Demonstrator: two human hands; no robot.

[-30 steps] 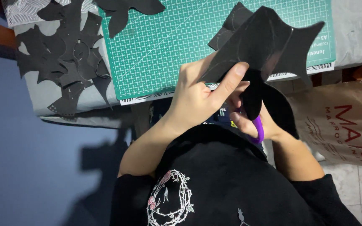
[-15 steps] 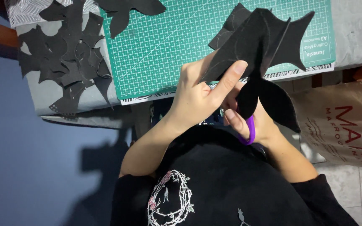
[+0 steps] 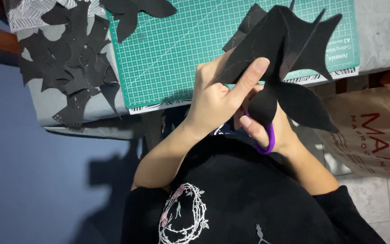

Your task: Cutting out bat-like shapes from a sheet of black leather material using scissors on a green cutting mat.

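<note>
Two hands busy: my left hand (image 3: 213, 97) pinches the black sheet (image 3: 290, 45) at one o'clock, my right hand (image 3: 267, 129) grips purple scissors (image 3: 269, 140). Several cutouts (image 3: 68, 68) lie finished at ten o'clock; this shape looks half cut.

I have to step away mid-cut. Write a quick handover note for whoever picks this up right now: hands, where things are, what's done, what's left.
Left hand: pinches the black paper shape, held up over the green cutting mat.
Right hand: fingers through the purple scissors handle; blades hidden behind the paper.
Elsewhere: pile of black paper offcuts left of the mat, another black cut-out at the mat's top edge, brown paper bag at right.
Done: spiky upper edges and one lobe look cut.
Left: probably the lower outline near the scissors; cannot tell how much.
</note>
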